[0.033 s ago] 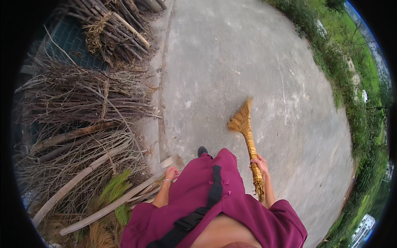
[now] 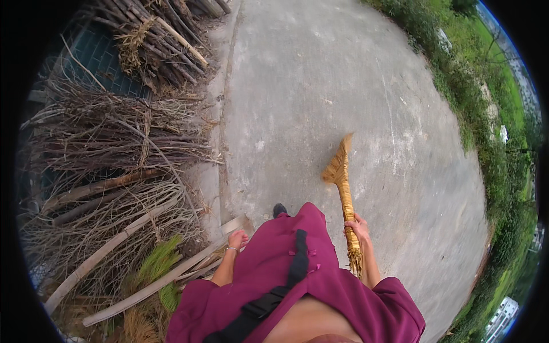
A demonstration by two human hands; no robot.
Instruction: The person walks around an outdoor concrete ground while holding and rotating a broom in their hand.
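Observation:
My right hand (image 2: 358,226) is wrapped round the bound handle of a straw broom (image 2: 346,200), whose ragged butt end hangs below my grip. The broom's flared bristles (image 2: 336,167) point away from me over the concrete, slightly blurred; I cannot tell whether they touch it. On the other side, my left hand (image 2: 237,240), with a bracelet at its wrist, hangs beside my maroon clothing. Its fingers are loosely bent and hold nothing. A pale plank (image 2: 166,283) lies near that hand.
Bundled brushwood (image 2: 131,134) and thicker cut sticks (image 2: 163,43) are piled along the left edge. Grey concrete paving (image 2: 297,86) stretches ahead and to the right. Green bushes (image 2: 457,86) border its right side. A dark shoe (image 2: 279,209) shows in front of me.
The broom's bristle end has swung slightly to the right, and my right hand has shifted a little with it. My left hand stays in place.

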